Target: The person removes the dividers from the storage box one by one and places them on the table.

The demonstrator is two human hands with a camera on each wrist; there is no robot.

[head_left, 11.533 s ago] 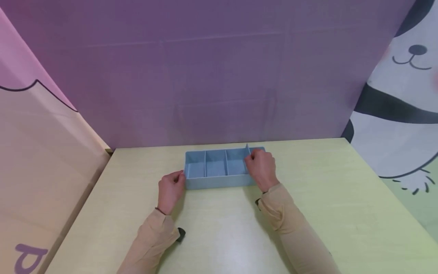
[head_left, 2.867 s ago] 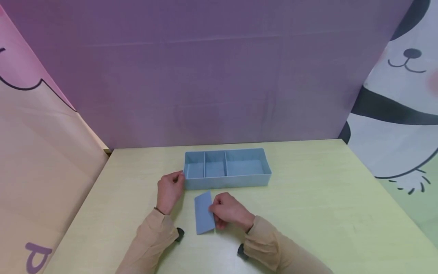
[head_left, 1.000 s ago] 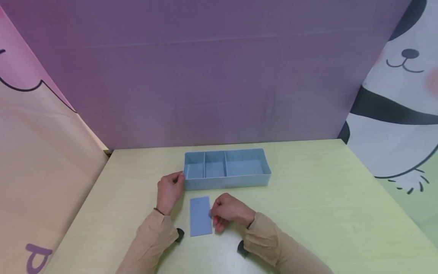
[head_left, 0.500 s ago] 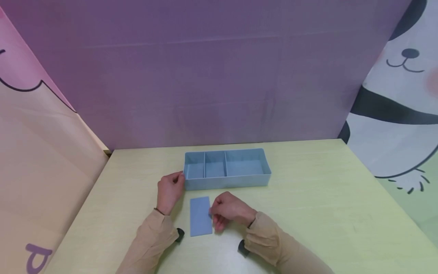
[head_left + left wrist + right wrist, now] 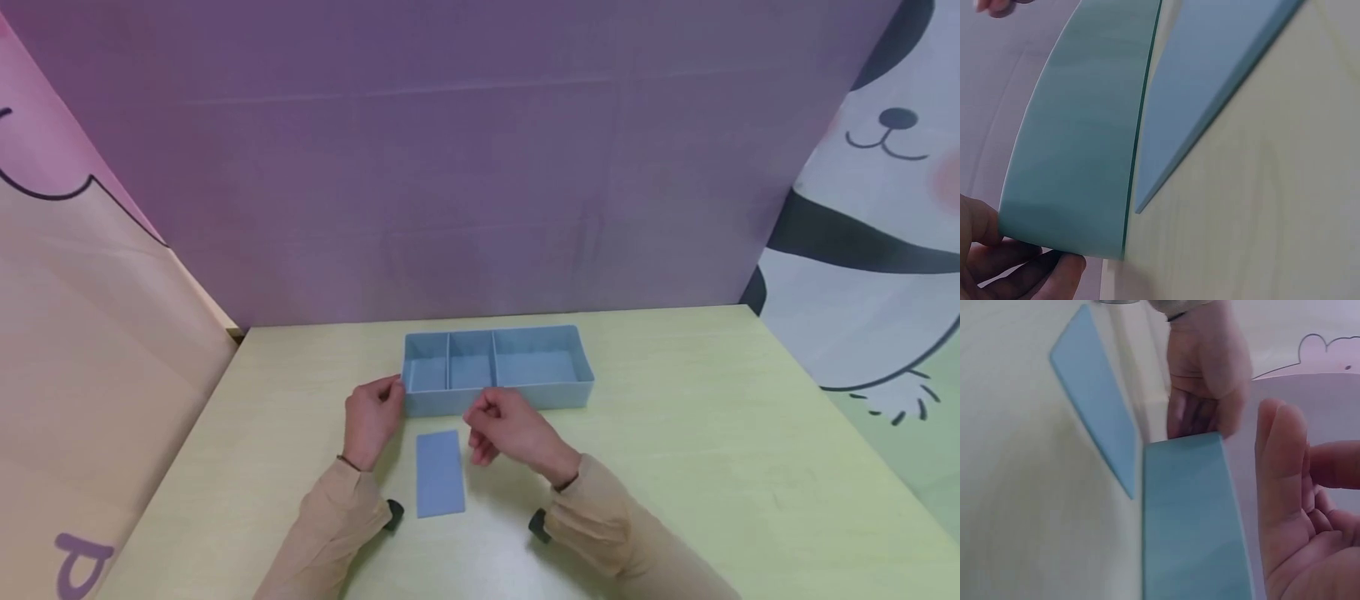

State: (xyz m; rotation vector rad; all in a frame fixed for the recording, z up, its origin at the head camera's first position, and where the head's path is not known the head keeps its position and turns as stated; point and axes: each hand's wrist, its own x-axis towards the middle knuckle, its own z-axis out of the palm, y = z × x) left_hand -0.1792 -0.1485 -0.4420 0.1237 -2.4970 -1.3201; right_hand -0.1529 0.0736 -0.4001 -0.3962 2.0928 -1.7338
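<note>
Box (image 5: 558,395) reachable from above; 2 dividers (image 5: 495,359) bar sideways passage.

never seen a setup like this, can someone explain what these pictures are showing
There is no machine: the grips are a person's bare left hand and right hand. The wide view comes from a camera on the person's head, looking forward and down. The two close views come from cameras on each wrist, so things look tilted. On the table lie a divided blue box and, in front of it, a flat blue panel. The left hand holds the box's left end; the right hand, fingers loosely curled, holds nothing.
</note>
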